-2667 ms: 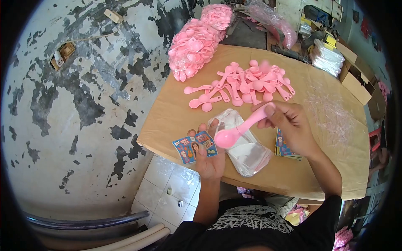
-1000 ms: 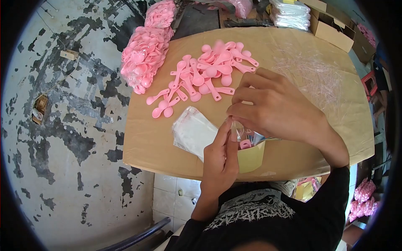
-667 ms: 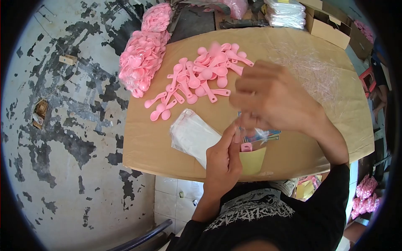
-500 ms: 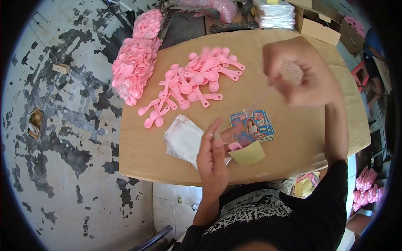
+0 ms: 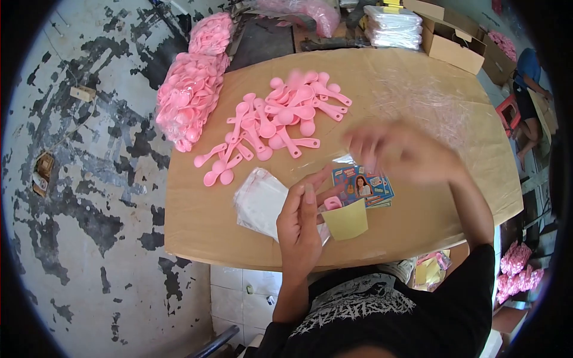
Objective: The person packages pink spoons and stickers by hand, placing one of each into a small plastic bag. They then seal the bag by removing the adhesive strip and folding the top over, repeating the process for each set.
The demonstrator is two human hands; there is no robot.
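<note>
My left hand point(image 5: 302, 224) is closed around a clear packet near the table's front edge, with a pink spoon handle point(image 5: 332, 203) and a yellow card point(image 5: 347, 221) showing beside its fingers. Motion blurs my right hand point(image 5: 397, 150), which is over the table to the right of the packet; its fingers are smeared. Under and behind the packet lie blue printed cards point(image 5: 367, 184). A stack of clear plastic bags point(image 5: 259, 200) sits left of my left hand. Farther back, many pink spoons point(image 5: 286, 110) are spread in a loose pile.
Brown paper covers the table point(image 5: 436, 221). Bagged pink spoons point(image 5: 191, 95) stand at its left edge. Thin clear plastic strips point(image 5: 424, 104) lie at the right. Behind are wrapped stacks point(image 5: 393, 27) and a cardboard box point(image 5: 456, 48). Another person point(image 5: 528, 89) is at the far right.
My right hand has come down and left, from above the plastic strips toward the packet. My left hand still holds the packet, and the yellow card has tilted more upright.
</note>
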